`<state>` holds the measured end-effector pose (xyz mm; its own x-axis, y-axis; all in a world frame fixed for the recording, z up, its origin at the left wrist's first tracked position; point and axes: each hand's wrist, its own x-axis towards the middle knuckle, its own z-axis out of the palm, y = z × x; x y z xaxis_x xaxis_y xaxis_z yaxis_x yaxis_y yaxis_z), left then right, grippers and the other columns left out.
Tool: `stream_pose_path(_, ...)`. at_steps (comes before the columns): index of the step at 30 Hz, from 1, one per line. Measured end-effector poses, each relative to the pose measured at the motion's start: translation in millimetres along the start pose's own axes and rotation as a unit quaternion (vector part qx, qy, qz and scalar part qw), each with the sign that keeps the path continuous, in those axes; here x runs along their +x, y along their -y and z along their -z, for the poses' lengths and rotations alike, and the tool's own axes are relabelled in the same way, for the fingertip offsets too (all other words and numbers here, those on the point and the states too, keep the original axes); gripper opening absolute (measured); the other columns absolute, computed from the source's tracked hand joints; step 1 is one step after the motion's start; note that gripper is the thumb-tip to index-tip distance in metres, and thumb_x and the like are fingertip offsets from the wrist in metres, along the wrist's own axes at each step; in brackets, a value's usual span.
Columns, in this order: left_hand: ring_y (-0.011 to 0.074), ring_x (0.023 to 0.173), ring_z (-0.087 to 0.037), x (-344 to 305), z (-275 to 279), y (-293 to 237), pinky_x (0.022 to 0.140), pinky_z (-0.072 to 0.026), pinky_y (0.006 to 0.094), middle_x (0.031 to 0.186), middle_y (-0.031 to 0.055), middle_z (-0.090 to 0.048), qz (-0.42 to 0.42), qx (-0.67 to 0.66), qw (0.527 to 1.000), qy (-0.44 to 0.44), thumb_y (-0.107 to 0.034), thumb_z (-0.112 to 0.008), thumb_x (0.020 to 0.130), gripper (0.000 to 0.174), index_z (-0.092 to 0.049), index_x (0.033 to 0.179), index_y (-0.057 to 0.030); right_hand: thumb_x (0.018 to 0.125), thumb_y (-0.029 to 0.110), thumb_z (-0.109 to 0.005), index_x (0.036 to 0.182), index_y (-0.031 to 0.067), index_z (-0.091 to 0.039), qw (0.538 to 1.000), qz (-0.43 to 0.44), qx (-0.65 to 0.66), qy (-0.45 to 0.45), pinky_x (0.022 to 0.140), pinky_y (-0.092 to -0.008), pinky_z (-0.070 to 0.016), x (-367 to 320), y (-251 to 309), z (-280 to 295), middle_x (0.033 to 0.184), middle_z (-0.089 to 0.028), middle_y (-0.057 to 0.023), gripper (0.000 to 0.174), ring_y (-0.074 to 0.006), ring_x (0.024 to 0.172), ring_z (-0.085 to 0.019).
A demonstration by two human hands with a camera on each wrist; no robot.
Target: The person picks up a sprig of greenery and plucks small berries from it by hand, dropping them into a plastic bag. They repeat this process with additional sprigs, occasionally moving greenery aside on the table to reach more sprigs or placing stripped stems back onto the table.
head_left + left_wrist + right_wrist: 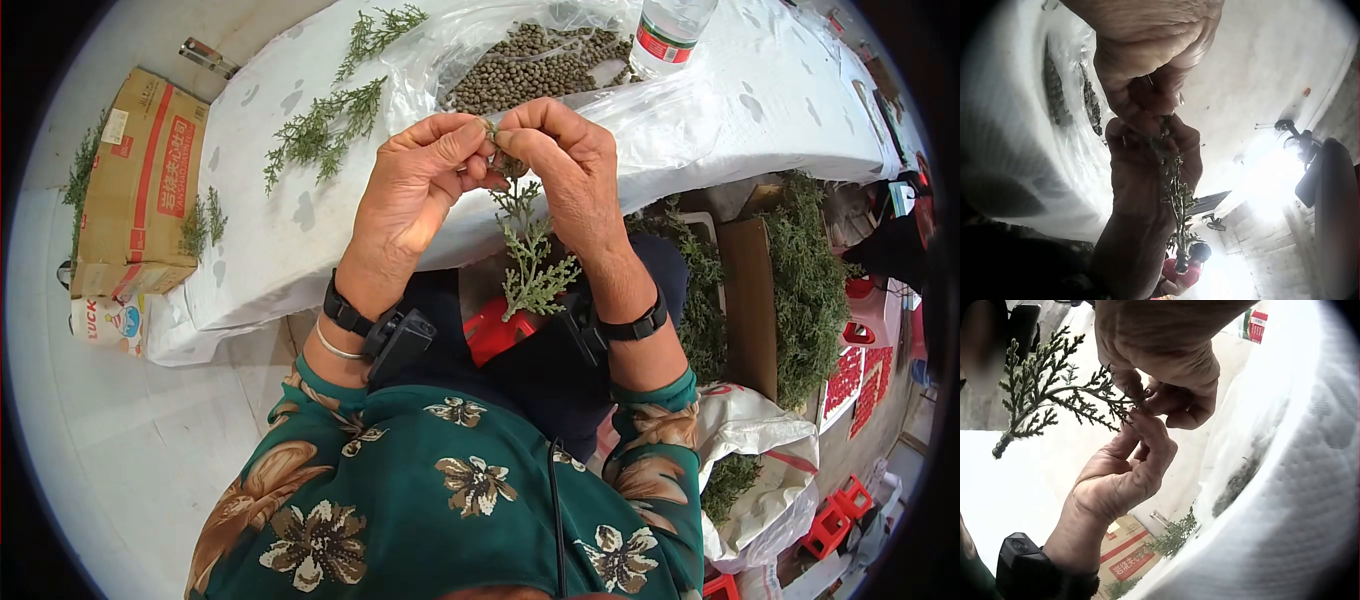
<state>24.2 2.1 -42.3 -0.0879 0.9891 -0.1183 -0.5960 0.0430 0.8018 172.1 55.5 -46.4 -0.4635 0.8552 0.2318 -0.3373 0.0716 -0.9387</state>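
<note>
A green conifer sprig (532, 262) hangs below both hands in the head view, its top end between their fingertips. The left hand (408, 190) pinches at that end with thumb and forefinger. Touching it from the other side, the right hand (570, 175) pinches the same spot. In the right wrist view the sprig (1038, 400) stretches away to the left from the joined fingertips. The left wrist view shows the sprig (1182, 212) in front of the wrist of one hand. What exactly lies between the fingertips is hidden.
On the white-covered table (265, 190) lie loose sprigs (330, 130), a plastic bag of small brown balls (530, 70) and a plastic bottle (668, 40). A cardboard box (140, 180) stands at the left. More greenery (800, 280) fills boxes at the right.
</note>
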Motion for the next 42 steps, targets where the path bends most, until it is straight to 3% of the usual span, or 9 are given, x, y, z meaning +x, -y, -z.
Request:
stream_pose_path(36, 0.0127, 0.062, -0.056, -2.9, -3.7, -0.3, 0.065, -0.053, 0.0383, 0.072, 0.007, -0.059, 0.002, -0.005, 1.0, 0.005, -0.01, -0.06, 0.083, 0.012, -0.06, 0.088, 0.0004, 0.081, 0.008, -0.055, 0.082, -0.0014, -0.06, 0.999, 0.001, 0.033, 0.035, 0.065, -0.0211, -0.0422, -1.6, 2.2, 2.1, 0.075, -0.058, -0.0008, 0.011, -0.0065, 0.07, -0.052)
stream_pose_path(39, 0.0132, 0.063, -0.057, -3.0, -3.5, -0.2, 0.065, -0.0535, 0.0389, 0.072, 0.0071, -0.059, -0.001, -0.006, 1.0, 0.007, -0.01, -0.061, 0.083, 0.012, -0.06, 0.088, 0.0009, 0.08, 0.005, -0.053, 0.078, -0.0024, -0.058, 0.999, 0.022, 0.03, 0.02, 0.057, -0.0201, -0.0434, -0.6, 0.8, 0.3, 0.069, -0.057, -0.001, 0.009, -0.0052, 0.065, -0.051)
stream_pose_path(42, 0.0135, 0.062, -0.057, -3.5, -5.1, -0.1, 0.064, -0.0539, 0.0385, 0.072, 0.0071, -0.059, -0.007, -0.005, 1.0, -0.002, -0.009, -0.061, 0.082, 0.012, -0.06, 0.088, 0.0013, 0.08, 0.005, -0.053, 0.077, -0.0024, -0.058, 0.999, 0.02, 0.027, 0.023, 0.056, -0.0201, -0.0433, -0.6, 0.9, 0.6, 0.068, -0.057, -0.0008, 0.009, -0.0051, 0.064, -0.05)
